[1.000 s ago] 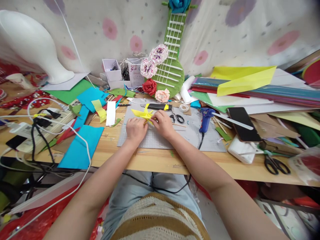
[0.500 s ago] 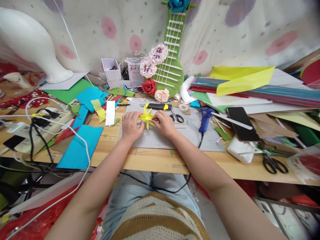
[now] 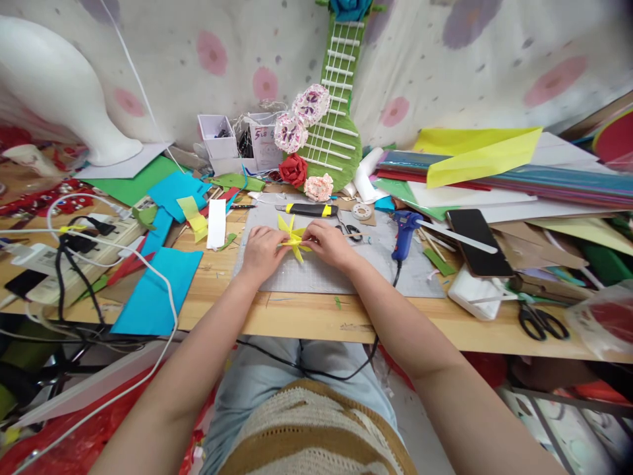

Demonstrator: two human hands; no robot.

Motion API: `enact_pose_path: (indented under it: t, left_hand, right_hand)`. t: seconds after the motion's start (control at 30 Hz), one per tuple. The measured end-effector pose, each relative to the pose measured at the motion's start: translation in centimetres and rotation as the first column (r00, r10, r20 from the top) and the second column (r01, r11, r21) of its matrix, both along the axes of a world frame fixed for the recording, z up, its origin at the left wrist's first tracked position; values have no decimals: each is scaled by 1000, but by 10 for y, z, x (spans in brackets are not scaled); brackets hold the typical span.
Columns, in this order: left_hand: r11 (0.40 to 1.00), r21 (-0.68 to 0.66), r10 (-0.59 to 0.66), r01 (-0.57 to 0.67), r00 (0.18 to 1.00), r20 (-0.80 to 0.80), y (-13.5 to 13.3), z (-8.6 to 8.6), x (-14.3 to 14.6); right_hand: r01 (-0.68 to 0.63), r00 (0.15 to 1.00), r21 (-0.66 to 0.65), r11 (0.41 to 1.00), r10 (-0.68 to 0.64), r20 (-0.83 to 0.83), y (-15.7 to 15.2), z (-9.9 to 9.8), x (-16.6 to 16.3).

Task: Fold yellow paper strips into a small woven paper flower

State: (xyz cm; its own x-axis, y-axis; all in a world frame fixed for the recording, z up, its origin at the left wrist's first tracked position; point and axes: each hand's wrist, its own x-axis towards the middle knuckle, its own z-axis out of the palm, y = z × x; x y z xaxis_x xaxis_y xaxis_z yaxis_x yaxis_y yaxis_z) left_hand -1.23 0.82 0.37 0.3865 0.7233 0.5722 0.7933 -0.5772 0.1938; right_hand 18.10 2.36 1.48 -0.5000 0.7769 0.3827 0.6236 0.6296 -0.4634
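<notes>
A small yellow spiky paper flower (image 3: pixel 292 236) is pinched between both my hands above a grey cutting mat (image 3: pixel 316 270). My left hand (image 3: pixel 262 252) grips its left side with fingers curled. On the other side, my right hand (image 3: pixel 329 244) closes its fingertips on the petals. A yellow and black utility knife (image 3: pixel 306 210) lies just beyond the flower on the mat. Small black scissors (image 3: pixel 349 229) rest to the right of my right hand.
A blue glue gun (image 3: pixel 403 232), a black phone (image 3: pixel 473 241) and stacked coloured paper (image 3: pixel 494 171) lie to the right. Larger scissors (image 3: pixel 537 323) sit near the right front edge. Blue paper sheets (image 3: pixel 158 290), a power strip with cables (image 3: pixel 74 257) and a white vase (image 3: pixel 54 92) occupy the left. A green paper guitar (image 3: pixel 331 119) leans on the wall.
The yellow flower has been turned between my fingers and its spikes now point differently. Both hands stay together over the mat, shifted only slightly.
</notes>
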Motion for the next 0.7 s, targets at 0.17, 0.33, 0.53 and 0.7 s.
enact_pose_path:
  t: [0.17,0.33,0.53,0.7]
  left_hand:
    - [1000,-1,-3,3,1000,-13,-2,0,1]
    - [1000,3,-16,17,1000,-26,-2,0,2]
    - [1000,1,9,-9,1000,-15,-1,-1,0]
    - [1000,-14,14,-15,1000,-4,0,-2,-1]
  right_hand:
    - [-30,1000,-16,999,30,3,2,-1,1]
    - [-97,995,-10,995,97,7,2,-1,1]
    - [-41,996,-61,997,46,75,2,0,9]
    - [11,995,-104,995,-1,96,5,1,17]
